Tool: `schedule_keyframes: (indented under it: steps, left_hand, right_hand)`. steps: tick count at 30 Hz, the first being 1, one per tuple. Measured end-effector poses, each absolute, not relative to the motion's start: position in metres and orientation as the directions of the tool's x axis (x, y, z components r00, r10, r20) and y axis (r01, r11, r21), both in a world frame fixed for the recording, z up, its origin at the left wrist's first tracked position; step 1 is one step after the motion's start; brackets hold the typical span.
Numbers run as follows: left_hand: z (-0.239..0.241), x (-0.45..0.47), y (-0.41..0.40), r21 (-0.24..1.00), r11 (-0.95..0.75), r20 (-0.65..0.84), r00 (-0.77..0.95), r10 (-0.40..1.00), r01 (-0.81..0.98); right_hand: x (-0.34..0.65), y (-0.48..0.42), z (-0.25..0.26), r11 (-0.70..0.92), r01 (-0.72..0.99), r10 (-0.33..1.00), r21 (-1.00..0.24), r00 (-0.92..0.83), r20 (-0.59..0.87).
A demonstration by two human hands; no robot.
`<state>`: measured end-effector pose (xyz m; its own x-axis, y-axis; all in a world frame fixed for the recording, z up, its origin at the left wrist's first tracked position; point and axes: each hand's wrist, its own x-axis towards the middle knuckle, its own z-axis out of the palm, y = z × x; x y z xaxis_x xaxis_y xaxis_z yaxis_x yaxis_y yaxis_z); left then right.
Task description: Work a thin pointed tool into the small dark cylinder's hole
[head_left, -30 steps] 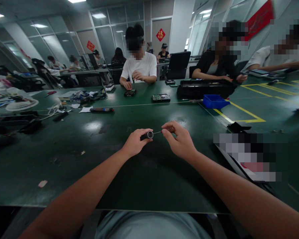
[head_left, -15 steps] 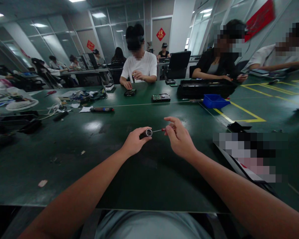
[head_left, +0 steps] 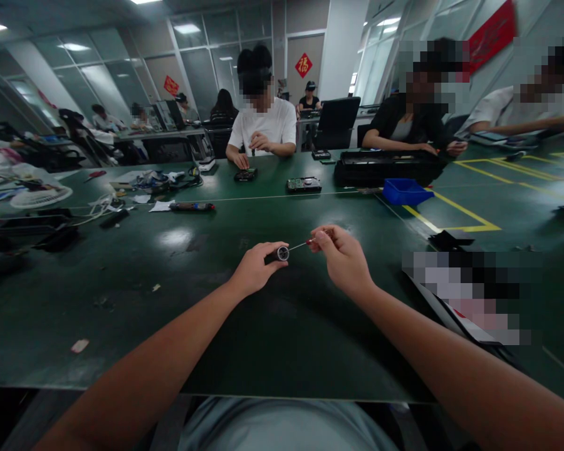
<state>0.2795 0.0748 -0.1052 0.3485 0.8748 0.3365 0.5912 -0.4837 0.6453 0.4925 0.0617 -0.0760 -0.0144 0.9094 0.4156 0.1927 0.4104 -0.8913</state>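
Head view — dark green table (head_left: 178,300), yellow floor-tape lines (head_left: 470,216), glass-walled office beyond.

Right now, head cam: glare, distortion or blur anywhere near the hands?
Head view: ceiling-light glare pools on the green table left of the hands, none on them. Wide-angle distortion bends the table's near edge and stretches both forearms. The left hand, right hand and the small black cylinder read fairly sharp; the thin tool is faint. Room dim overall.
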Motion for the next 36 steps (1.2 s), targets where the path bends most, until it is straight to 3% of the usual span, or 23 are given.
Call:
schedule_keyframes:
  steps: [7, 11, 13, 17, 23, 36]
  left_hand:
    - [-0.102, 0.276, 0.076, 0.642, -0.525, 0.331, 0.415, 0.847, 0.559]
    - [-0.100, 0.275, 0.078, 0.616, -0.544, 0.322, 0.449, 0.834, 0.570]
    - [-0.100, 0.275, 0.078, 0.618, -0.529, 0.312, 0.436, 0.844, 0.582]
    - [-0.101, 0.275, 0.077, 0.622, -0.516, 0.311, 0.419, 0.853, 0.589]
    - [-0.103, 0.275, 0.077, 0.621, -0.513, 0.326, 0.399, 0.857, 0.593]
    - [-0.102, 0.275, 0.076, 0.594, -0.506, 0.329, 0.385, 0.862, 0.626]
  right_hand:
    - [0.492, 0.077, -0.088, 0.224, -0.084, 0.974, -0.971, 0.049, 0.220]
    - [0.495, 0.082, -0.090, 0.089, -0.195, 0.995, -0.977, -0.028, 0.096]
    - [0.496, 0.082, -0.090, 0.093, -0.173, 0.995, -0.980, -0.026, 0.099]
    - [0.495, 0.081, -0.090, 0.254, -0.051, 0.965, -0.966, 0.083, 0.249]
    - [0.494, 0.070, -0.081, 0.352, 0.170, 0.928, -0.920, 0.068, 0.367]
    - [0.492, 0.065, -0.078, 0.388, 0.220, 0.914, -0.895, 0.031, 0.404]
